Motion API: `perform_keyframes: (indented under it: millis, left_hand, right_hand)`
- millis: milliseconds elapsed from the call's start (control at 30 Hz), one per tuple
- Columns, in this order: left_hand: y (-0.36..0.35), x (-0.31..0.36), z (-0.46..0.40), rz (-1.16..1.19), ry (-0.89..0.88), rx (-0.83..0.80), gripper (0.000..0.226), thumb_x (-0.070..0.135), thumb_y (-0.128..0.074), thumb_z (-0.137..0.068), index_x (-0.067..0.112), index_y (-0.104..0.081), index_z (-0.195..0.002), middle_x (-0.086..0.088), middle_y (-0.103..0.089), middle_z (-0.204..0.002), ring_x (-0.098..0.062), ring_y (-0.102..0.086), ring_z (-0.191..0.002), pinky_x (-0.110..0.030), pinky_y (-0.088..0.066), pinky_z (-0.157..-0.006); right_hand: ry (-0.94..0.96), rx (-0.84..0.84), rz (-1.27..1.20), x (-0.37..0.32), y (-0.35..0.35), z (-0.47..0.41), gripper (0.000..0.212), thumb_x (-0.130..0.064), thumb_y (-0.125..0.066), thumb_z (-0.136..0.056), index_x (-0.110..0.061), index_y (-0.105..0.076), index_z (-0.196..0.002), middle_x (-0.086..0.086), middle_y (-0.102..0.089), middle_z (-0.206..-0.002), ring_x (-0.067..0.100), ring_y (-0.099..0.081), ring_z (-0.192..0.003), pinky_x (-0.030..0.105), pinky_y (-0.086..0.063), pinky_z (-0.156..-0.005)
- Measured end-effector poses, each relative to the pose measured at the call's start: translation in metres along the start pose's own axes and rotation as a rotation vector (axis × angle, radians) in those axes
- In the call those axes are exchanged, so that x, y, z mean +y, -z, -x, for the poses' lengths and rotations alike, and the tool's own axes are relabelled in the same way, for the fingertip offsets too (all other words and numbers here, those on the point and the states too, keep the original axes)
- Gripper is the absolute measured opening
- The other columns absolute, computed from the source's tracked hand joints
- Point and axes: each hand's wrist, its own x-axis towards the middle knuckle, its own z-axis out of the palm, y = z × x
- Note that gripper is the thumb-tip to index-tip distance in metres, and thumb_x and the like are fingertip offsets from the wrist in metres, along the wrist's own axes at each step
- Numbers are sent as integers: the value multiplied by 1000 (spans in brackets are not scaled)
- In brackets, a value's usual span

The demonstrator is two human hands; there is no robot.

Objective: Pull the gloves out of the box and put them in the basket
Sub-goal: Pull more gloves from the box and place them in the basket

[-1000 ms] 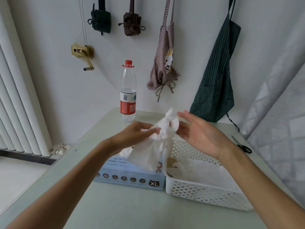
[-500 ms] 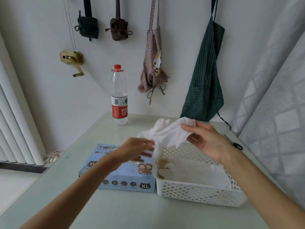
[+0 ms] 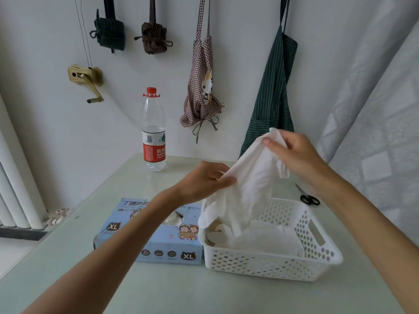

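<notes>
Your right hand [image 3: 294,155] pinches the top edge of the white glove [image 3: 249,184] and now holds it higher than half a second ago, so the glove hangs stretched down into the white basket [image 3: 317,243], where other gloves [image 3: 260,241] already lie. Your left hand [image 3: 204,180] grips the glove's left edge with curled fingers, now above the basket's left rim instead of over the blue glove box [image 3: 158,243]. The box stays touching the basket's left side on the table [image 3: 113,286].
</notes>
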Motion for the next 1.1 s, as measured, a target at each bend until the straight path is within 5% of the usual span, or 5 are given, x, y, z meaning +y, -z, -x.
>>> perform_keyframes:
  millis: [267,500,833,967,1100]
  left_hand:
    - [1,-10,0,37,49,-5,22,16,-51,-96,2,-65,-107,-9,-71,-101,-16,-69,-92,-32,-53,-85]
    - [-3,-9,-8,142,149,111,30,20,-43,-100,2,-65,-110,-2,-65,-98,-6,-61,-85,-20,-44,-79]
    - [-28,4,-5,100,-52,813,28,25,-37,-99,5,-44,-82,0,-42,-63,-17,-39,-59,-34,-34,-56]
    - [-53,-27,-19,-427,-31,526,23,32,-31,-102,16,-47,-99,-1,-56,-65,-30,-53,-64,-37,-40,-59]
    - [-77,-67,-37,-918,-13,52,34,33,-23,-104,14,-44,-122,-12,-65,-100,-33,-60,-86,-34,-43,-70]
  right_hand:
    - [-88,237,19,15,14,-2,23,-28,-49,-98,-19,-63,-82,3,-59,-76,16,-55,-70,29,-41,-64]
    - [41,208,651,43,18,11,31,-37,-48,-97,-18,-65,-114,8,-68,-89,28,-60,-82,30,-38,-62]
    - [206,363,0,19,-11,49,31,-30,-54,-96,-6,-60,-77,8,-40,-52,20,-31,-47,25,-25,-43]
    - [-116,280,-2,72,-6,54,30,-29,-56,-94,-4,-61,-79,4,-49,-59,15,-44,-57,25,-31,-51]
    - [-355,-5,569,133,-2,57,23,-36,-52,-95,-14,-60,-95,2,-60,-89,27,-61,-90,29,-38,-65]
